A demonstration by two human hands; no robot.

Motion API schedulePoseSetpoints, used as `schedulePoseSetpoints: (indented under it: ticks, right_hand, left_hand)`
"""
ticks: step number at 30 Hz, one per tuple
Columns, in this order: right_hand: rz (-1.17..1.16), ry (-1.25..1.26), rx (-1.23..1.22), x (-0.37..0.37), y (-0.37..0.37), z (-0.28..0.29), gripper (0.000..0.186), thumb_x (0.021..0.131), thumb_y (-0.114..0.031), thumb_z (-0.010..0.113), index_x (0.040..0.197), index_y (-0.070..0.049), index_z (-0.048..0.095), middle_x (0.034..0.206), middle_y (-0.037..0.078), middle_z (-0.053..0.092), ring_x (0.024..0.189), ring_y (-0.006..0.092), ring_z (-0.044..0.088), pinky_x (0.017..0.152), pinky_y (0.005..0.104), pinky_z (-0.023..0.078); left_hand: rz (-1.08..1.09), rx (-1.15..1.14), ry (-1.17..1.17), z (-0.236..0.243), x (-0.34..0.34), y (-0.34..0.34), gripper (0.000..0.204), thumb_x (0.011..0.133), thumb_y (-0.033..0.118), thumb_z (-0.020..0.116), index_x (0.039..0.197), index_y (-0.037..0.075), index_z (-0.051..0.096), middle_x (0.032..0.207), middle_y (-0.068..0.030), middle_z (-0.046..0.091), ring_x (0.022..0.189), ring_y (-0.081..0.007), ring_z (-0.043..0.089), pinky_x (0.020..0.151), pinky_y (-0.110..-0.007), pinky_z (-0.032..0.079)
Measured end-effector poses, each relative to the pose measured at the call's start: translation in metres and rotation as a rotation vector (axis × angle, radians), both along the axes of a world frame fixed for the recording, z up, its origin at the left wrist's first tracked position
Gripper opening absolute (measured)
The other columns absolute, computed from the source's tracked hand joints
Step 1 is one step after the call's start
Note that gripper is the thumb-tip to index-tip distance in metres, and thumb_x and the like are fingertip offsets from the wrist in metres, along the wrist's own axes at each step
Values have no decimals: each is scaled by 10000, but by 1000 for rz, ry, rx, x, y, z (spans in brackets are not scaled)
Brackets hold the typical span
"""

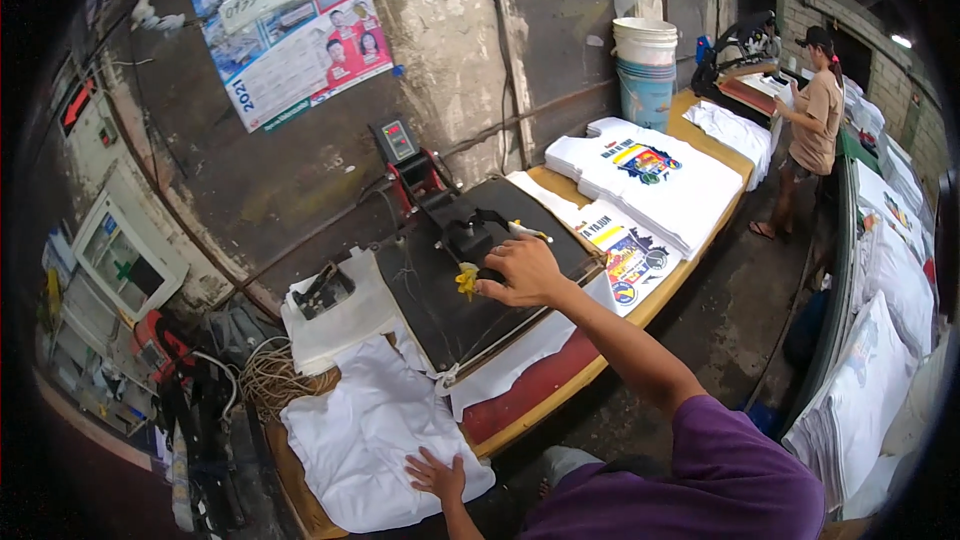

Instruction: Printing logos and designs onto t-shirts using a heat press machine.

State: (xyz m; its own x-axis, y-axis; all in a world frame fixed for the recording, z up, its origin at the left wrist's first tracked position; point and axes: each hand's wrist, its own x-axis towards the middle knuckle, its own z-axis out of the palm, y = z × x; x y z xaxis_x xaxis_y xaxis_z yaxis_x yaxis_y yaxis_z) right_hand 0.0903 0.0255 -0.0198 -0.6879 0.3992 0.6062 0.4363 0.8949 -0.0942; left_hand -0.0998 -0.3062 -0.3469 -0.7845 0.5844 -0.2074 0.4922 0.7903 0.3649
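My left hand (437, 475) lies with spread fingers on a white shirt (365, 430) at the near left end of the table. My right hand (520, 272) is closed over the handle of a heat press, its thumb beside a yellow piece (467, 280) there; the fingers partly hide the handle. The press's black upper plate (430, 305) is down over its red base (535, 385), and white cloth (520, 365) sticks out along the near edge. A digital control box (398, 143) stands at the back of the press.
Printed white shirts (660, 175) are stacked right of the press, beyond one nearer print (630, 250). Buckets (645, 90) stand by the wall. A co-worker (815, 105) is at another press. White shirt piles (850, 400) line the right side. Coiled rope (280, 380) lies left.
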Motion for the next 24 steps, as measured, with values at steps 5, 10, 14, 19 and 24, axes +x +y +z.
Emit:
schedulePoseSetpoints:
  ticks: [5, 10, 14, 19, 24]
  right_hand:
    - [-25, 13, 20, -1, 2, -2, 532, 867, -524, 451, 676, -62, 634, 664, 92, 605, 695, 277, 611, 660, 395, 434]
    - [-34, 80, 53, -4, 2, 0, 505, 889, -477, 447, 654, -71, 632, 671, 90, 620, 689, 273, 614, 654, 394, 431]
    - [-39, 75, 39, -6, 0, -1, 452, 898, -420, 456, 660, -80, 635, 663, 84, 618, 677, 264, 606, 657, 389, 427]
    - [3, 183, 117, -5, 9, -12, 340, 905, -292, 462, 685, -93, 628, 640, 76, 605, 655, 248, 580, 657, 382, 413]
    - [-25, 117, 90, -4, 8, -10, 283, 884, -261, 489, 728, -81, 642, 685, 58, 616, 677, 239, 589, 641, 364, 412]
  left_hand:
    - [3, 11, 2, 5, 5, 6, 993, 747, 580, 594, 1475, 104, 114, 1516, -236, -78, 1375, -472, -83, 1029, -673, 15]
    - [8, 26, 9, 7, 6, 7, 987, 748, 551, 614, 1474, 106, 115, 1513, -242, -73, 1375, -472, -83, 1030, -674, 15]
    - [12, 30, -13, 12, 6, 8, 991, 753, 543, 615, 1477, 109, 95, 1513, -230, -91, 1375, -464, -96, 1041, -655, -14]
    - [17, 39, -25, 13, 7, 8, 996, 760, 538, 613, 1480, 109, 75, 1517, -215, -110, 1377, -451, -116, 1049, -637, -48]
    - [9, 30, -12, 11, 7, 6, 999, 761, 548, 609, 1480, 107, 75, 1514, -231, -96, 1378, -454, -106, 1049, -642, -34]
